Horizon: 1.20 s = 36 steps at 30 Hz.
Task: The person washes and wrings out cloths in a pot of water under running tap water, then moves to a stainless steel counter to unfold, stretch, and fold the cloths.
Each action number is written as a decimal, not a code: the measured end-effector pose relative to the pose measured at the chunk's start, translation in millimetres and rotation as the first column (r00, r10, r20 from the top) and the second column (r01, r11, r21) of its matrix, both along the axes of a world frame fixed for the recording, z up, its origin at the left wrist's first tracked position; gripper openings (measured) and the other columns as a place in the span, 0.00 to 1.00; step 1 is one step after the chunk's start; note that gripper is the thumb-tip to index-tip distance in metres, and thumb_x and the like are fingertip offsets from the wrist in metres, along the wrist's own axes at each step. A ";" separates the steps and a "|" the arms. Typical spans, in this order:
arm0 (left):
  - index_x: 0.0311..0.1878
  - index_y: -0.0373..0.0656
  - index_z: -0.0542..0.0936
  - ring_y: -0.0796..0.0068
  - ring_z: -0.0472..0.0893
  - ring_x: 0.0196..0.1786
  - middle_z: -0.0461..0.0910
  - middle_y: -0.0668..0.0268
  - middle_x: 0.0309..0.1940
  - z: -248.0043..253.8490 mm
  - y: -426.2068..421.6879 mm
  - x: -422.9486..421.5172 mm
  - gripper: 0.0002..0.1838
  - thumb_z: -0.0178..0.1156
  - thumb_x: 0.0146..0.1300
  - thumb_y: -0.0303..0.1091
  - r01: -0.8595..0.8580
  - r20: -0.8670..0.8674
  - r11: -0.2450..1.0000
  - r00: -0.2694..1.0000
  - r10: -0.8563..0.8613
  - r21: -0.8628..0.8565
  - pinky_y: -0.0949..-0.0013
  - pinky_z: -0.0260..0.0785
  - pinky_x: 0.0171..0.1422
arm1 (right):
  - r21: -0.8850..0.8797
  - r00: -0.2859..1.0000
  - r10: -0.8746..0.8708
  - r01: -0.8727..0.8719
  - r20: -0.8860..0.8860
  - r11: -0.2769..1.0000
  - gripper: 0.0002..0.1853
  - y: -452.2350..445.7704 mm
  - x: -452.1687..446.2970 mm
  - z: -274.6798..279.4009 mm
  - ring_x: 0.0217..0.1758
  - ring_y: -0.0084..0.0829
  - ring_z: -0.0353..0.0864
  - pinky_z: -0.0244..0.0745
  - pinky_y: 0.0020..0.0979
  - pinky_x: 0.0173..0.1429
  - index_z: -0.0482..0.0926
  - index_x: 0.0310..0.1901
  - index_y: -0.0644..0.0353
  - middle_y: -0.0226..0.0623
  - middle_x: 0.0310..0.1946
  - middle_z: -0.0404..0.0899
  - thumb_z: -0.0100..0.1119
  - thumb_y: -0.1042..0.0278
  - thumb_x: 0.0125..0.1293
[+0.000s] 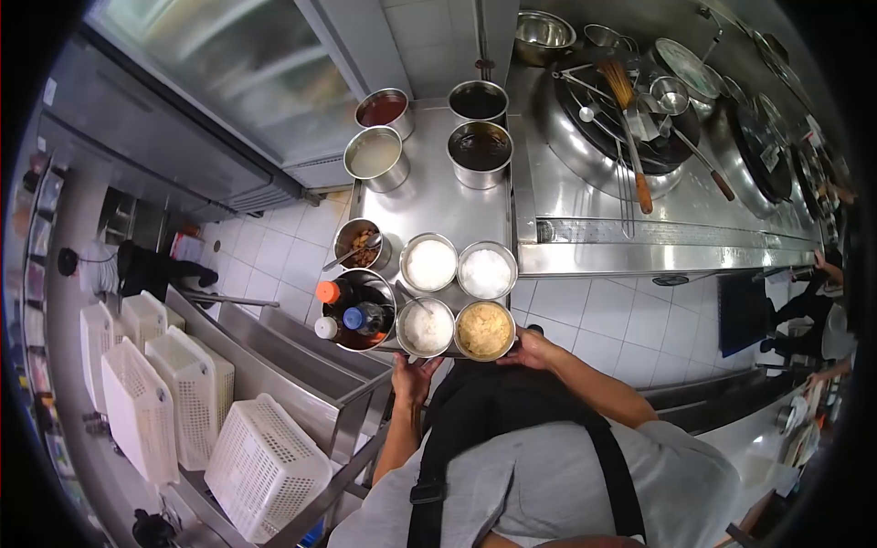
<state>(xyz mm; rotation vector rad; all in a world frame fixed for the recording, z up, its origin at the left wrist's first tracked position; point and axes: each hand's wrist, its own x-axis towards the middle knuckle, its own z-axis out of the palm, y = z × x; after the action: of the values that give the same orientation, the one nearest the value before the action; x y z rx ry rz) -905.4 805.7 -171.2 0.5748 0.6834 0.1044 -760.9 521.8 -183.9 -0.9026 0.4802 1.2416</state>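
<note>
Both left hand and right hand are at the steel counter edge, lower center, near the yellow-filled pot; whether either grips, I cannot tell.

Open lane between the far canisters, beyond a block of four near canisters

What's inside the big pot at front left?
An orange-capped bottle, a white-capped bottle and a blue-capped bottle stand in the pot. Their lower parts are hidden.
</note>
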 end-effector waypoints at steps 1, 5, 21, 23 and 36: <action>0.77 0.46 0.54 0.42 0.64 0.75 0.59 0.51 0.76 -0.6 1.6 1.2 0.32 0.35 0.81 0.56 -0.012 -0.062 1.000 0.998 0.011 -0.018 0.36 0.65 0.74 | 0.014 1.000 -0.007 0.007 -0.010 1.000 0.33 -0.7 -0.3 -0.3 0.55 0.54 0.83 0.84 0.46 0.56 0.57 0.76 0.60 0.56 0.67 0.68 0.36 0.42 0.82; 0.77 0.37 0.46 0.38 0.63 0.75 0.55 0.42 0.75 -1.4 1.7 6.1 0.40 0.38 0.78 0.60 0.034 0.024 0.999 0.999 -0.035 0.028 0.36 0.66 0.74 | -0.020 0.999 0.000 0.001 0.035 1.000 0.28 2.2 1.9 0.4 0.61 0.53 0.79 0.80 0.52 0.63 0.61 0.72 0.63 0.55 0.64 0.71 0.32 0.49 0.83; 0.77 0.31 0.43 0.32 0.60 0.75 0.52 0.37 0.75 -21.6 18.3 19.7 0.42 0.34 0.78 0.60 0.149 0.164 0.987 0.974 -0.158 0.068 0.37 0.64 0.77 | -0.086 0.915 -0.189 0.233 0.356 0.969 0.32 33.7 -13.0 -37.8 0.46 0.47 0.86 0.85 0.43 0.50 0.67 0.70 0.63 0.62 0.68 0.66 0.38 0.42 0.80; 0.74 0.24 0.41 0.31 0.60 0.74 0.53 0.31 0.72 -28.2 17.2 23.8 0.43 0.32 0.79 0.59 0.093 0.083 0.996 0.992 -0.092 -0.005 0.38 0.66 0.77 | -0.071 0.918 -0.253 0.287 0.307 0.955 0.31 16.9 -27.7 -23.7 0.43 0.47 0.87 0.86 0.42 0.47 0.67 0.70 0.62 0.64 0.65 0.69 0.41 0.43 0.80; 0.77 0.36 0.41 0.32 0.65 0.72 0.54 0.28 0.72 -25.4 24.4 18.8 0.47 0.39 0.74 0.68 0.222 -0.053 0.972 0.975 -0.218 0.082 0.41 0.63 0.78 | -0.706 0.776 -0.503 0.596 0.381 0.384 0.14 -232.7 -279.9 -113.0 0.25 0.34 0.86 0.78 0.32 0.24 0.80 0.47 0.65 0.42 0.28 0.83 0.57 0.62 0.69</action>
<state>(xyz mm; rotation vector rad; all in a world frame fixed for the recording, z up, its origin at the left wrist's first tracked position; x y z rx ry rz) -886.6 830.2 -196.6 0.7351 0.6554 -0.0861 -1040.7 289.0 -296.9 -1.4021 1.2193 0.2682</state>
